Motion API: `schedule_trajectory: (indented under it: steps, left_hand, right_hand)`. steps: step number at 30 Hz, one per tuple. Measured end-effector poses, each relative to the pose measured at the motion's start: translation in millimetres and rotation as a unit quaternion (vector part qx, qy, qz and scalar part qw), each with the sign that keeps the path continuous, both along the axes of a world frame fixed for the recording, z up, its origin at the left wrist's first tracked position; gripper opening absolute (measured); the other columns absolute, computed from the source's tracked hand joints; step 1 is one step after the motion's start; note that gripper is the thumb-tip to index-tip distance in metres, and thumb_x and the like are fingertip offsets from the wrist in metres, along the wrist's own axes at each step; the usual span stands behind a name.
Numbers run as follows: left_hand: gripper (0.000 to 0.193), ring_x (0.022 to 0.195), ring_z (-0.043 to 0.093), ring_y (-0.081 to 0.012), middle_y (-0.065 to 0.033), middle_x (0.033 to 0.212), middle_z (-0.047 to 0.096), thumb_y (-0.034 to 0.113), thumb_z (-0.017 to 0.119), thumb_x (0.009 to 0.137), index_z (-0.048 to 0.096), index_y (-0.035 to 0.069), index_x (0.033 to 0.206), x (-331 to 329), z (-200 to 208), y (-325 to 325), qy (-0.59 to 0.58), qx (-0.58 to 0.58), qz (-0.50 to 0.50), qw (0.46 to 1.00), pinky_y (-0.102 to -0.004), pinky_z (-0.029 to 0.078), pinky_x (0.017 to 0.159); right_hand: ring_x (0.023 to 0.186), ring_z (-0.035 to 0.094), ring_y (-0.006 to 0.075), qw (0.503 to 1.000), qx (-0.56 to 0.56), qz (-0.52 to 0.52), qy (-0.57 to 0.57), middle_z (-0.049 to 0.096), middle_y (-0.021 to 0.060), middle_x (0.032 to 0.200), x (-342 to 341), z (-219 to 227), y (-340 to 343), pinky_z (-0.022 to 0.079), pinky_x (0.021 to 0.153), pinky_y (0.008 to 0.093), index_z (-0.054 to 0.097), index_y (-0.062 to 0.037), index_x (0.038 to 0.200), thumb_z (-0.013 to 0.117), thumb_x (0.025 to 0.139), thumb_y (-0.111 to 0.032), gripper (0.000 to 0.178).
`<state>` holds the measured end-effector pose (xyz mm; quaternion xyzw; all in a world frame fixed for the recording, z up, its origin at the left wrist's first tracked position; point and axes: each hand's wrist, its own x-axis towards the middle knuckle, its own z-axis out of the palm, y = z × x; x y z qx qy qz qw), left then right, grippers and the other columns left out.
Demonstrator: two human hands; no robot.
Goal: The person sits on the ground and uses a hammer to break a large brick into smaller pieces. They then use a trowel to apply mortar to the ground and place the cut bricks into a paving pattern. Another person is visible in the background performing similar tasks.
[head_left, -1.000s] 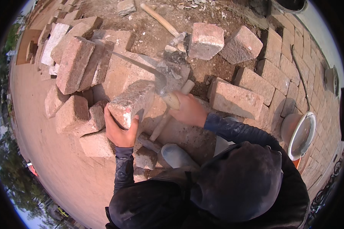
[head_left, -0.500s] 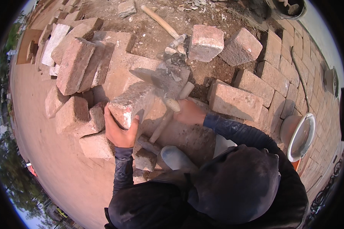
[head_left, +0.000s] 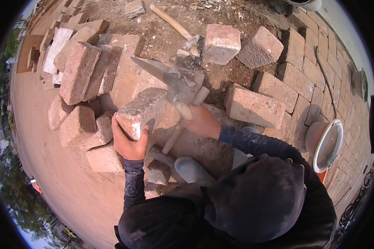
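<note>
One rough reddish-grey rectangular block (head_left: 142, 111), dusty, sits tilted in front of the person, left of centre. Its near end is clasped by the left hand (head_left: 131, 140), thumb on one side and fingers on the other.

The right hand (head_left: 203, 121) is wrapped round the handle of one trowel with a pale wooden grip and a pointed grey metal blade (head_left: 153, 73). The blade slants away beyond the block's far end, blurred toward the grip; whether it touches the block, cannot tell. The two hands are apart.

Hammers, two. One wooden-handled hammer (head_left: 174, 138) lies on the ground between the hands, passing under the right hand's side; a second long-handled wooden hammer (head_left: 170, 22) lies at the far side, on dirt.

Two squarish pinkish stone blocks (head_left: 221, 44) stand side by side near that second hammer. One long tan block (head_left: 255, 106) lies right of the right hand. At left, a loose pile of reddish blocks (head_left: 79, 74), overlapping too much to count.

Buckets, three: one pale round bucket (head_left: 313, 137) at right, one grey bucket (head_left: 360, 87) beyond it, one cut off at the top edge. One grey shoe (head_left: 190, 169) shows below the hands.
</note>
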<state>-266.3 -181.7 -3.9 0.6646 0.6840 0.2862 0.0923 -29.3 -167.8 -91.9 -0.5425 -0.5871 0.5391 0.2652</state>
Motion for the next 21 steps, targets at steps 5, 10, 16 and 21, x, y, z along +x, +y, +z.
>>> schedule_trajectory:
  steps: [5,10,16,21]
  left_hand:
    - [0.084,0.116,0.061,-0.0361,-0.0249,0.129,0.06,0.02,0.083,0.072,0.043,-0.004,0.142,3.5,6.2,2.1,0.007,-0.013,-0.002,1.0,-0.0405,0.046,0.1]
    - [0.087,0.11,0.061,-0.0415,-0.0235,0.122,0.06,0.031,0.084,0.07,0.044,-0.004,0.139,7.5,15.6,13.7,0.034,-0.029,-0.002,0.999,-0.0443,0.05,0.091]
    - [0.092,0.117,0.058,-0.0402,-0.0257,0.127,0.057,0.034,0.086,0.072,0.041,-0.004,0.143,3.2,28.7,31.8,-0.017,-0.043,-0.018,0.999,-0.0432,0.047,0.098]
    - [0.1,0.13,0.049,-0.0287,-0.0221,0.138,0.049,0.021,0.088,0.076,0.027,0.002,0.152,3.2,-27.2,-0.2,-0.244,0.05,0.065,0.966,-0.0395,0.038,0.111]
  right_hand:
    - [0.055,0.066,0.0283,0.978,-0.197,0.054,0.041,0.067,0.0186,0.076,5.7,3.8,-3.5,0.052,0.053,0.0406,0.061,0.007,0.102,0.066,0.081,-0.019,0.034]
    - [0.049,0.061,0.0178,0.973,-0.218,0.022,0.08,0.063,0.0106,0.072,16.9,19.0,2.8,0.048,0.045,0.0334,0.059,0.0046,0.109,0.065,0.082,-0.014,0.033]
    - [0.068,0.068,0.03,0.997,-0.077,0.027,0.002,0.063,0.0189,0.076,48.5,42.6,0.4,0.051,0.065,0.0411,0.06,0.0023,0.102,0.069,0.079,-0.019,0.032]
    - [0.077,0.065,0.0437,0.997,0.018,0.061,-0.048,0.062,0.0244,0.077,64.0,77.1,0.1,0.05,0.066,0.0432,0.06,-0.0001,0.103,0.072,0.081,-0.024,0.035]
